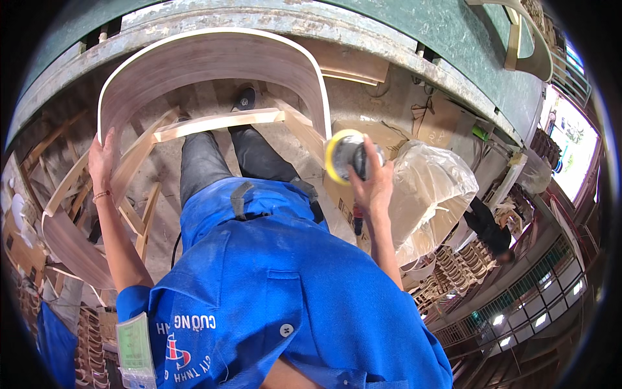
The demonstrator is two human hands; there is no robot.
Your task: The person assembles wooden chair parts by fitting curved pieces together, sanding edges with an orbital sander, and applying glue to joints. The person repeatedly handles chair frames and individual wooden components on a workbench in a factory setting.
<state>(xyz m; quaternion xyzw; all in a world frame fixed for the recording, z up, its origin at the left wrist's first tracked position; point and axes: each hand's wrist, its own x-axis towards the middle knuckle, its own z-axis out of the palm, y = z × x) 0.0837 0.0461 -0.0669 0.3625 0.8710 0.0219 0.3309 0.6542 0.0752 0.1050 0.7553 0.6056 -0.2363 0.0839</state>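
Observation:
A curved bent-wood panel (pixel 214 57), shaped like a chair back with a pale edge, arches in front of me, joined to a pale wooden rail (pixel 220 124). My left hand (pixel 102 157) is closed on the panel's left end. In my right hand (pixel 374 178) is a round sander (pixel 350 155) with a yellow-rimmed pad. It is held tilted, close beside the panel's right end; whether the pad touches the wood, I cannot tell.
A green-topped bench (pixel 382 29) runs along the far side. Right of me stands a plastic-wrapped bundle (pixel 431 194) by a cardboard box (pixel 369 133). More wooden frames (pixel 78 240) lie at left. Another person (pixel 489 227) is farther off at right.

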